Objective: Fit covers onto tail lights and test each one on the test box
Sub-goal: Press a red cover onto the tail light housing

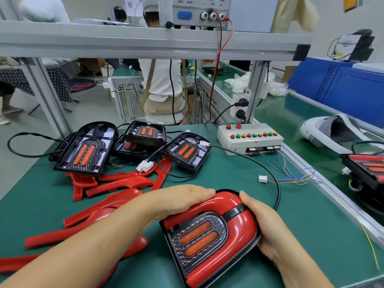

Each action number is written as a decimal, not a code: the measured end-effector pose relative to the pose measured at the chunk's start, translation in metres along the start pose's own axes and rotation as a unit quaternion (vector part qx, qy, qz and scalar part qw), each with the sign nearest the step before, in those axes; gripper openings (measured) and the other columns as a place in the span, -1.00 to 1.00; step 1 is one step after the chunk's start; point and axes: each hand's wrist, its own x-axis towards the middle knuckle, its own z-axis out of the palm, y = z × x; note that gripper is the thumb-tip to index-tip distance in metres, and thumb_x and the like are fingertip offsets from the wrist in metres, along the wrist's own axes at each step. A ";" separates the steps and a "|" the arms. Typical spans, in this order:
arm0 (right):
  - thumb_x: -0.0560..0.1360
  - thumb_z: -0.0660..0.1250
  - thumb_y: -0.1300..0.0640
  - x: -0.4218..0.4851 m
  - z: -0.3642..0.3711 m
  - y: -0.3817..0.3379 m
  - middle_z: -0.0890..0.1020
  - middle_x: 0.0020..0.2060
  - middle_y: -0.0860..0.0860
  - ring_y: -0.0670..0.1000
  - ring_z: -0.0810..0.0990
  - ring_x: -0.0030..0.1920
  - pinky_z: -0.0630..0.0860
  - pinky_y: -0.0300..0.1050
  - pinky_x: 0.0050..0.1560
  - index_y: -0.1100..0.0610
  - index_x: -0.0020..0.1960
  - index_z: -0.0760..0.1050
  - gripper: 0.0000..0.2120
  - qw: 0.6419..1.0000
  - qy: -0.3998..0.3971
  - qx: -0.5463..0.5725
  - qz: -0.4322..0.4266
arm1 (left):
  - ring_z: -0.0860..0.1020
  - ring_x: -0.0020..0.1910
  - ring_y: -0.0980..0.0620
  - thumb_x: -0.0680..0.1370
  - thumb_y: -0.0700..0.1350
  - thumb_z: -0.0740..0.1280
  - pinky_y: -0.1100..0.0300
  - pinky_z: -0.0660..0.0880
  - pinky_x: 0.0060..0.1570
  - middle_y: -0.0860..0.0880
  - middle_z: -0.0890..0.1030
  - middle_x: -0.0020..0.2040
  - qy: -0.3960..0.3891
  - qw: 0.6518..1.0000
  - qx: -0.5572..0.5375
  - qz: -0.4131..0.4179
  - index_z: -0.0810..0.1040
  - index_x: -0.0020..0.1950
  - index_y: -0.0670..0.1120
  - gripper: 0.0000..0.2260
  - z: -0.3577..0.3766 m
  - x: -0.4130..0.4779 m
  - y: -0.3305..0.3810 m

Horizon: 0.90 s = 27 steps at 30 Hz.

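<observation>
Tail light (199, 238): face up at the near edge of the green table (301, 235), a bit right of centre. Two orange lenses in a grey patterned panel.
Red cover (241, 225): sits on that light and arches round the panel. Black housing rim shows outside it. Fully clipped or not: cannot tell.
Left hand (182, 199): fingers straight and together, laid flat on the cover's upper left arm. Grips nothing.
Right hand (264, 227): clamped on the light's right side, thumb on top of the cover's curve. Fingers go under the housing, out of sight.
Cable (277, 183): black, loops from behind the right hand up and back toward the nearest bare light. Which light it belongs to: cannot tell.
Test box (249, 138): off-white, far right of the table, well apart from the held light. Red, green and yellow buttons on top, thin coloured wires out of the front.
Loose plug (262, 179): white, on those wires, lying on the mat between box and held light, mated to nothing.
Bare lights (85, 150): four without covers, clustered far left, partly stacked.
Spare covers (116, 183): red, heaped left of the held light, in front of the bare lights. The left forearm crosses over some.
Shelf above: power supply (199, 11), red lead (216, 65) hanging down.
Belt on the right: white headset (324, 129), and another light (365, 169) at the frame edge.
Behind: seated person (162, 80), back turned.
</observation>
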 end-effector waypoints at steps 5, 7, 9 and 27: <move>0.34 0.34 -0.14 -0.001 0.001 -0.001 0.70 -0.08 0.24 0.22 0.70 -0.11 0.66 0.01 -0.15 0.10 -0.08 0.71 -0.63 1.000 -0.006 -0.003 0.004 | 0.57 -0.11 0.14 0.55 0.23 0.18 0.16 0.47 0.11 0.10 0.62 -0.10 0.033 0.999 0.022 0.029 0.58 -0.05 0.03 -0.67 0.004 0.000 -0.003; 0.33 0.35 -0.17 -0.001 0.002 -0.001 0.69 -0.06 0.25 0.25 0.69 -0.07 0.64 0.06 -0.05 0.13 -0.05 0.70 -0.59 1.000 -0.008 -0.006 0.008 | 0.51 -0.15 0.16 0.57 0.23 0.15 0.17 0.43 0.07 0.13 0.56 -0.17 0.052 0.996 0.068 0.038 0.52 -0.13 0.04 -0.68 0.005 0.002 -0.001; 0.32 0.36 -0.16 -0.001 0.002 0.000 0.69 -0.04 0.25 0.26 0.68 -0.04 0.63 0.09 0.00 0.15 -0.04 0.69 -0.57 1.000 -0.008 -0.003 0.004 | 0.45 -0.15 0.16 0.59 0.20 0.11 0.17 0.38 0.03 0.13 0.47 -0.21 0.077 0.987 0.132 0.051 0.44 -0.17 0.03 -0.69 0.008 0.003 0.002; 0.35 0.34 -0.11 0.000 0.000 0.000 0.70 -0.09 0.26 0.21 0.70 -0.17 0.65 0.00 -0.20 0.13 -0.10 0.70 -0.65 1.000 -0.001 -0.001 0.003 | 0.49 -0.04 -0.18 0.65 -0.14 0.05 -0.07 0.45 0.03 -0.14 0.43 -0.11 0.071 0.873 0.479 0.056 0.13 0.41 0.00 -0.67 0.015 0.002 0.000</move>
